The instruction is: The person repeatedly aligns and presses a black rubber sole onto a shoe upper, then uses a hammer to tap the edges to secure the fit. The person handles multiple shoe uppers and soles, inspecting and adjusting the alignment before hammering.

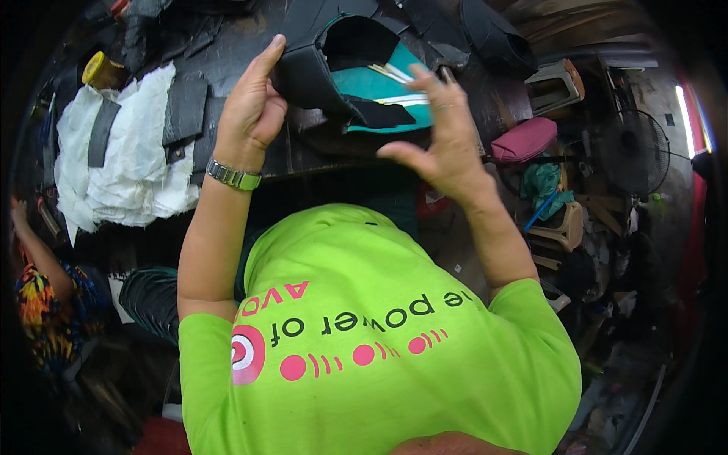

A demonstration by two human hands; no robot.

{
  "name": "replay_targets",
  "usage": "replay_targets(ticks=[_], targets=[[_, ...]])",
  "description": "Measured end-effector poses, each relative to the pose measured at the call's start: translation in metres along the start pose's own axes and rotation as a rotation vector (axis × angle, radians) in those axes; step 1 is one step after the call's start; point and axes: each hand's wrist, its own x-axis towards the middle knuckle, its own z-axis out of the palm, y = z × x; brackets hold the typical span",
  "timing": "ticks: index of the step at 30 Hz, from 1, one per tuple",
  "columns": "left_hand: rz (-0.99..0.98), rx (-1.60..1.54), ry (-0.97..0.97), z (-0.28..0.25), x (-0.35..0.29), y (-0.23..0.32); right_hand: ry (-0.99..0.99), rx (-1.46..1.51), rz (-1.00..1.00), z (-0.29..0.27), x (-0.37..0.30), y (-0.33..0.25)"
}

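On the dark work table lies a black, stiff, curved bag-like piece (299, 72) with teal lining (360, 82), its opening turned toward me. White and yellowish strips (402, 100) run along the lining on the right side. My left hand (254, 110), with a metal-banded watch on the wrist, grips the piece at its left side; the thumb points up and the other fingers are partly hidden. Slightly blurred, my right hand (447, 140) is at the right end of the lining, thumb and fingers spread. Whether its fingertips touch the lining I cannot tell.
White cloth pieces (136, 144) with dark patches hang over the table's left edge, near a yellow-lidded jar (102, 70). Another black piece (497, 42) lies at the back right. Rightward are a pink pouch (525, 139), stools and a fan (633, 152). Another person's arm (45, 258) shows far left.
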Motion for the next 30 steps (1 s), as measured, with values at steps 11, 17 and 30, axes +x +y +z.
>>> replay_targets(ticks=[11,17,30], targets=[[0.5,0.345,-0.3,0.077,-0.042,-0.035,0.26,0.758,0.126,0.009,0.037,-0.004],[0.768,0.772,-0.361,0.094,-0.026,-0.039,0.436,0.664,0.088,0.007,0.034,-0.009],[0.722,0.778,-0.234,0.095,-0.029,-0.039,0.51,0.803,0.234,0.008,0.05,-0.03]])
